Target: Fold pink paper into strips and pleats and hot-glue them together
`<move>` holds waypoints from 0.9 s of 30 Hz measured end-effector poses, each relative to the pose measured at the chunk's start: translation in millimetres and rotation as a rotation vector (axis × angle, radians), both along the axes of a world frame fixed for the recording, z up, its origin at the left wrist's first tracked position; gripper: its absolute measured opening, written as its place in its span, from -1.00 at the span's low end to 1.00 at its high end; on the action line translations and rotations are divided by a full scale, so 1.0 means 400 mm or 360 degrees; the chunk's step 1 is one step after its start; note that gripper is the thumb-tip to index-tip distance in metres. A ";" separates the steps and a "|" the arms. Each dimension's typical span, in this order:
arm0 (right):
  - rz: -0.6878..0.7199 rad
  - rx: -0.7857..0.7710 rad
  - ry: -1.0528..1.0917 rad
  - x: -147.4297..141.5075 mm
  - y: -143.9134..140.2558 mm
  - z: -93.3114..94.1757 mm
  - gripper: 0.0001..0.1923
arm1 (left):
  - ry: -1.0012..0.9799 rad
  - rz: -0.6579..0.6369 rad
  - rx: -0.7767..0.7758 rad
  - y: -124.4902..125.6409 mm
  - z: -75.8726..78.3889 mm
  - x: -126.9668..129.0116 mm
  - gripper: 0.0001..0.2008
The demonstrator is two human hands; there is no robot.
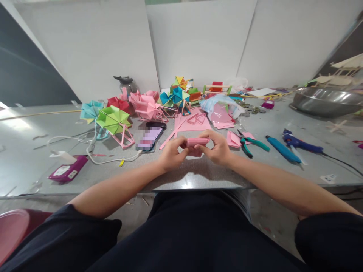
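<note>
Near the front edge of the table, a folded piece of pink paper (195, 142) is held between my two hands. My left hand (175, 153) pinches its left end, and my right hand (217, 148) grips the right end, thumbs toward me. Just beyond lie flat pink sheets (198, 122) and thin pink strips. To the right of my right hand rest another folded pink paper piece (233, 139) and green-handled pliers (256, 142). A phone (151, 136) on a white cable lies left of my left hand.
Colourful folded-paper wheel models (113, 120) stand at the back left. On the right are a blue hot glue gun (302, 142), a turquoise tool (283, 149) and a steel basin (326, 101). A purple packet (68, 170) sits at left, a kettle (127, 85) by the wall.
</note>
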State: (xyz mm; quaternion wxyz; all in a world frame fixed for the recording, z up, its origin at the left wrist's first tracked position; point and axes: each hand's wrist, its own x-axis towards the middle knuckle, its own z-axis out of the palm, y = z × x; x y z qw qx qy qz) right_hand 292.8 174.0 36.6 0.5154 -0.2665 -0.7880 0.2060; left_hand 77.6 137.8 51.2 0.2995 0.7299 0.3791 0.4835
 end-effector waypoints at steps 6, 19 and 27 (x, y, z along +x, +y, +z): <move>0.0211 -0.0568 -0.0125 -0.003 0.025 -0.001 -0.46 | -0.0474 0.0117 -0.0342 0.039 -0.017 -0.004 -0.71; 0.0401 -0.1397 -0.0016 -0.021 0.032 -0.010 -0.53 | -0.0686 0.0007 -0.1027 0.053 -0.029 -0.008 -0.57; 0.0395 -0.1477 -0.0002 -0.011 0.026 -0.008 -0.60 | -0.0686 -0.0126 -0.0927 0.052 -0.030 -0.003 -0.65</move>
